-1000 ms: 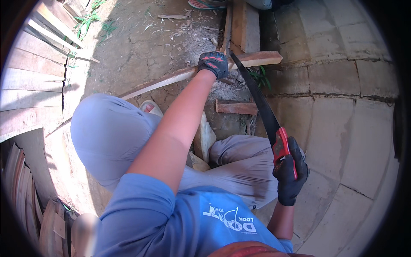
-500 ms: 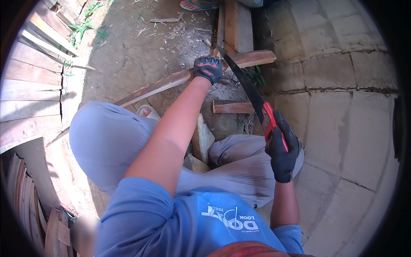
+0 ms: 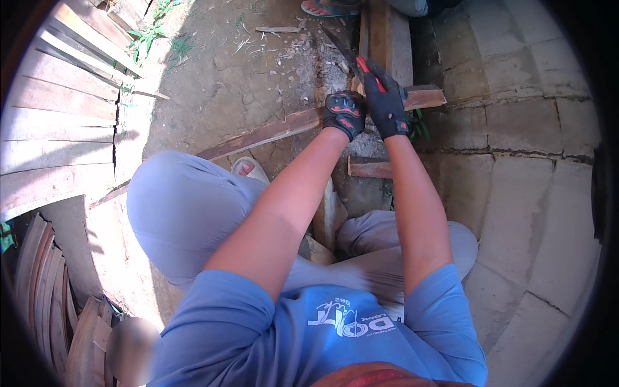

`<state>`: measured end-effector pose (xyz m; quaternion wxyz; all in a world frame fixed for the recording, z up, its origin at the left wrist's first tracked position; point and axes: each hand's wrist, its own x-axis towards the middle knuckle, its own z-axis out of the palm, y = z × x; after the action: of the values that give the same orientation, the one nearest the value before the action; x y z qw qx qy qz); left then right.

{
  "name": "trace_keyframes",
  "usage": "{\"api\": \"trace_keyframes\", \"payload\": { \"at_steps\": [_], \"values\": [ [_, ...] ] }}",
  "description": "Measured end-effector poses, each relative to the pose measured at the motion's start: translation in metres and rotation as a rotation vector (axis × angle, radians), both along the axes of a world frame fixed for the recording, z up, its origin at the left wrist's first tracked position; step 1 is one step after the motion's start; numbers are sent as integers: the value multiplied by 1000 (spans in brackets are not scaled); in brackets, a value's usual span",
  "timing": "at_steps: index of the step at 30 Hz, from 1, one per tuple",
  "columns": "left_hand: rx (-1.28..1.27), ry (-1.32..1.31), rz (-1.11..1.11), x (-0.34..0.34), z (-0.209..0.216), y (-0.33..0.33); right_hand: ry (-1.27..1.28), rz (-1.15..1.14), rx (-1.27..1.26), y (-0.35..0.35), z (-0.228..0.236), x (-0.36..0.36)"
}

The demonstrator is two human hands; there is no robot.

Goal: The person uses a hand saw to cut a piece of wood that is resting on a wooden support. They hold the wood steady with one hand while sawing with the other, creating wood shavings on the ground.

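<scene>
Both my hands wear black gloves with red marks. My left hand is closed over a long narrow wooden plank that slants up to the right. Beside it, my right hand grips the red handle of a handsaw, fingers wrapped round it. The dark saw blade points away and up to the left, beyond the plank. The plank's right end sticks out past my right hand, over a thicker timber beam. My hands hide the part of the plank between them.
A short wood block lies nearer me, and another wood piece stands between my legs. Sawdust covers the ground by the beam. A wooden slat fence is at left, concrete paving at right. Another person's sandalled foot shows at the top.
My right hand has pushed the saw forward and to the left, from above my knee to beside my left hand. The left hand stays on the plank. The whole view has shifted slightly.
</scene>
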<state>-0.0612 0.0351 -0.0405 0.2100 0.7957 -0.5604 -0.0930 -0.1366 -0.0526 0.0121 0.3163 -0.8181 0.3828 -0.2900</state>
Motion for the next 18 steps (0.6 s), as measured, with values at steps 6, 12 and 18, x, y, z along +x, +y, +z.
{"api": "trace_keyframes", "payload": {
  "at_steps": [6, 12, 18],
  "values": [
    [-64, -2, 12, 1, -12, 0, 158, -40, 7, -7, 5, 25],
    [-7, 48, -6, 0, -11, -7, 16, -39, 12, 13, 21, -11],
    [24, -33, -4, 4, -8, -5, 126, 19, -88, 78, 82, -100]
  ]
}}
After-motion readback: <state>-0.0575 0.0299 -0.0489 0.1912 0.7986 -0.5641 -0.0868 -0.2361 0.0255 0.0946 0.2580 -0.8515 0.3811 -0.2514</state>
